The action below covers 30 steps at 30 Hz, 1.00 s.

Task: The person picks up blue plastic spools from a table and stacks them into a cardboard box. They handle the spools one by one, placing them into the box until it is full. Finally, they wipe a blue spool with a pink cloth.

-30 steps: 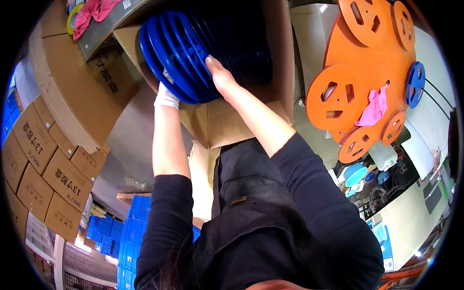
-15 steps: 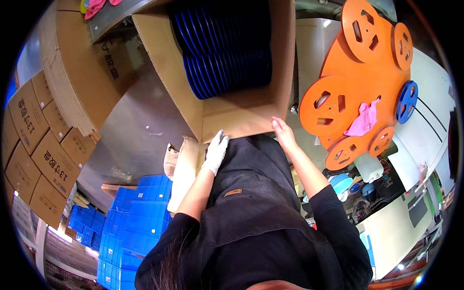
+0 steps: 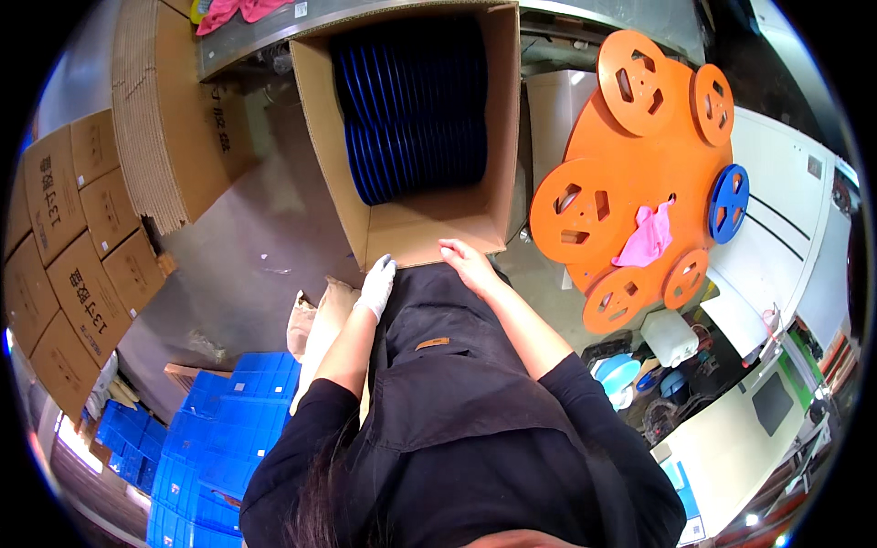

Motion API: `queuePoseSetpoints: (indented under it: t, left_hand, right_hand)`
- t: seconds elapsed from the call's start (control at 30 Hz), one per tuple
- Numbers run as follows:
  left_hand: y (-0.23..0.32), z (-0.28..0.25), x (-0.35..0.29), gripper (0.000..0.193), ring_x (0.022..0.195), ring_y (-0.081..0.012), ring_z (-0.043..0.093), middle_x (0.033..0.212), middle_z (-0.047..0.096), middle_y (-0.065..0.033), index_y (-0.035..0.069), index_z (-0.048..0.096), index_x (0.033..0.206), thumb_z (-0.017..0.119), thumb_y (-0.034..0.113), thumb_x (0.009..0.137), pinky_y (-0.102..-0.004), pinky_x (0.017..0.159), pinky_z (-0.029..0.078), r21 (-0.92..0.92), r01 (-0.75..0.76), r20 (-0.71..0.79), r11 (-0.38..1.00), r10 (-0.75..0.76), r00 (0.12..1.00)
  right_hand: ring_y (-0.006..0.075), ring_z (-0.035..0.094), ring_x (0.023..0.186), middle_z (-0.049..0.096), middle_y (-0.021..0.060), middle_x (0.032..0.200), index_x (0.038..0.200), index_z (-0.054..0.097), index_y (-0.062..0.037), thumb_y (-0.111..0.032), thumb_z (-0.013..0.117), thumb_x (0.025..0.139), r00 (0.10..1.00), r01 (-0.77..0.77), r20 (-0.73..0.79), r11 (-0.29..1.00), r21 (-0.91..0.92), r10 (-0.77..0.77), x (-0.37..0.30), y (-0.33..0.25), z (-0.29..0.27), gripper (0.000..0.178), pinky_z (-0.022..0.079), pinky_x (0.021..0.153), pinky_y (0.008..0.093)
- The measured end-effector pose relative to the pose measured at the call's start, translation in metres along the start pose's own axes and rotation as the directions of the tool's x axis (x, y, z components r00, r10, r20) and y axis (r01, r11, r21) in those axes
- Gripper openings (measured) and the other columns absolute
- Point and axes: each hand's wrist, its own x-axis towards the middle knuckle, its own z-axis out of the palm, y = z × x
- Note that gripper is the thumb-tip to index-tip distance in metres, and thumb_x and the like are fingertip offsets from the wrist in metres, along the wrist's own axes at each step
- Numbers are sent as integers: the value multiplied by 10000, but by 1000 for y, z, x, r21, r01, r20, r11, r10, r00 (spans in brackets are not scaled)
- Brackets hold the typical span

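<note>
In the head view, a row of blue reels [image 3: 416, 155] is held on edge inside an open box [image 3: 411, 239], standing in front of the person. The gloved left hand [image 3: 375, 286] is placed at the box's near left corner; whether the rim is pinched there cannot be told. The bare right hand [image 3: 469, 267] is set at the near rim, fingers loosely bent; its grip cannot be told either. To the right, a pink cloth [image 3: 646, 239] is draped on an orange board [image 3: 621, 178].
</note>
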Motion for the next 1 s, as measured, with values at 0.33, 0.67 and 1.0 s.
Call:
queuePoseSetpoints:
  t: [0.33,0.67,1.0]
  left_hand:
    - [21,16,9,459,1166,-326,528,1234,578,-184,24,504,1299,527,259,906,-369,1008,397,327,-159,-170,931,223,960]
    - [-15,38,16,504,1257,-376,387,1341,477,-140,105,545,1260,569,271,785,-536,1068,245,727,-142,-316,672,510,800]
    - [-19,46,19,490,1271,-342,384,1330,506,-87,131,567,1241,553,257,768,-516,1072,233,662,-73,-400,746,434,807]
  right_hand:
    - [295,643,977,661,174,1043,1147,583,-32,-273,588,895,896,309,-112,784,-538,-430,130,-41,-27,349,503,851,362]
    - [372,655,890,661,228,945,1284,432,12,-160,564,868,642,262,46,163,-951,-766,373,-156,63,469,537,759,418]
    - [405,663,823,671,240,936,1465,117,38,-192,484,865,870,-37,-55,46,-998,-490,366,-189,74,740,532,723,473]
